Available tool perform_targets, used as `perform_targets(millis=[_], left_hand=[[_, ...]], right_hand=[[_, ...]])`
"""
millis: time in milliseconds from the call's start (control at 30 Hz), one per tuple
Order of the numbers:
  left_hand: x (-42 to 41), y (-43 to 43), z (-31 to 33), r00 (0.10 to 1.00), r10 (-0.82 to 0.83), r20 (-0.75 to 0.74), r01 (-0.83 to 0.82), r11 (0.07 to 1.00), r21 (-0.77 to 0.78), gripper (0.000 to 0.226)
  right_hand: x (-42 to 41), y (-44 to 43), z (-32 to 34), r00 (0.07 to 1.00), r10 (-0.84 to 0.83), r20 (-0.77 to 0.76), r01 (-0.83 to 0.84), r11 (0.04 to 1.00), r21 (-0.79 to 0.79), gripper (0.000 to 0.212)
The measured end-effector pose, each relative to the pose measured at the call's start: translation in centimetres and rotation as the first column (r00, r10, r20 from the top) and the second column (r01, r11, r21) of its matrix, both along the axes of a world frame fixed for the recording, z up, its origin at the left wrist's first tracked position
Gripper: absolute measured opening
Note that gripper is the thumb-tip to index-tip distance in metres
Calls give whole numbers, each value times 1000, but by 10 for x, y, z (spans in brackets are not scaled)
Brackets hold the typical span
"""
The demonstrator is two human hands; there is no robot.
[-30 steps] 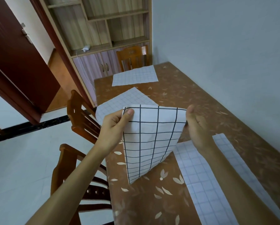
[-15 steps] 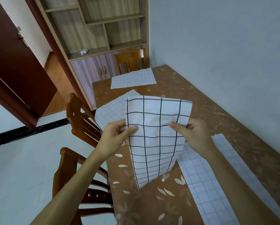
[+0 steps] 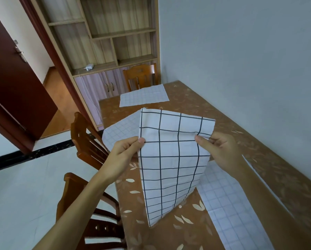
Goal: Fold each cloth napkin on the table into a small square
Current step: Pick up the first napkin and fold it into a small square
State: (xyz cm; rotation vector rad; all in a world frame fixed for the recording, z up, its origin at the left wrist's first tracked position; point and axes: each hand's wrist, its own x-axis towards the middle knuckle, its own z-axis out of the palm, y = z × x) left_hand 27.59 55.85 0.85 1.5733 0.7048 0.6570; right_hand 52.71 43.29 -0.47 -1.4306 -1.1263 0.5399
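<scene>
Your left hand (image 3: 126, 152) and right hand (image 3: 221, 150) slid down from the corners, now pinching mid-frame sides of the napkin (image 3: 171, 159); halving likely follows.

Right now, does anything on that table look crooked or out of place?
Nothing spilled or torn. The fine-checked napkin behind the bold-checked napkin, which the left hand and right hand pinch, lies skewed to the table, one corner seemingly past its left edge. The far napkin sits straighter.

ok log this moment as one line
step: folding | left hand: pinches black-grid napkin left edge | right hand: pinches right edge | state: lifted, hanging over table | fine-grid napkins: flat on table
</scene>
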Motion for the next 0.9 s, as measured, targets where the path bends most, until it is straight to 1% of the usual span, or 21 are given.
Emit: perform_targets(millis=[33, 67, 100, 133, 200, 300, 367, 433, 467, 533, 567, 633, 700, 767, 833, 867, 900], left_hand=[[0, 0, 2, 1000, 3, 13, -3, 1000, -13, 38], [0, 1, 3, 1000, 5, 24, -4, 1000, -22, 36], [1, 1, 5, 999, 4, 37, -4, 1000, -23, 33], [1, 0, 7, 999, 1, 48, -1, 1000, -15, 30], [2, 0, 11, 997, 3, 83, -2, 1000, -10, 31], [1, -1, 14, 990, 38, 138, -39, 999, 0, 31], [-2, -5, 17, 983, 88, 160, -84, 996, -34, 37], [-5, -8, 21, 979, 127, 161, -115, 990, -82, 46], [-7, -9, 21, 977, 133, 164, -116, 987, -108, 45], [-13, -12, 23, 977, 121, 176, -96, 985, -142, 30], [-16, -13, 23, 978, 112, 176, -89, 987, -134, 22], [-24, -17, 20, 982, 76, 173, -69, 997, -45, 9], [-28, -23, 19, 981, 25, 193, -29, 999, 17, 9], [-32, -29, 19, 980, 25, 198, -35, 998, 52, 13], [-34, -32, 19, 976, 34, 213, -51, 996, 77, 16], [-35, -34, 20, 973, 32, 229, -53, 995, 88, 17], [-36, -36, 20, 971, 26, 239, -52, 993, 105, 18]], right_hand=[[-1, -1, 4, 1000, -18, -8, 18, 1000, 0, 52], [-3, -4, 9, 999, -21, -37, 20, 1000, -12, 23], [-5, -6, 13, 998, -2, -62, 2, 1000, -11, 18], [-7, -8, 17, 997, 5, -73, -6, 1000, -16, 24], [-8, -10, 24, 996, 41, -76, -42, 999, -18, 23], [-13, -16, 31, 997, 71, -1, -71, 997, 24, 34], [-18, -20, 34, 996, 70, 54, -71, 997, 18, 41], [-21, -26, 36, 996, 72, 54, -73, 997, 18, 40], [-23, -29, 35, 996, 70, 52, -71, 997, 19, 39], [-28, -35, 35, 995, 70, 65, -72, 997, 28, 38], [-32, -38, 36, 995, 70, 74, -73, 997, 36, 39], [-40, -45, 37, 994, 61, 93, -66, 996, 53, 43], [-46, -50, 36, 998, 43, 41, -45, 998, 48, 46], [-50, -52, 33, 996, 27, -87, -26, 1000, 11, 45], [-52, -55, 31, 975, 22, -222, -29, 999, -26, 46], [-52, -57, 29, 968, 29, -248, -42, 998, -49, 47], [-53, -59, 28, 970, 40, -241, -62, 995, -81, 55]])
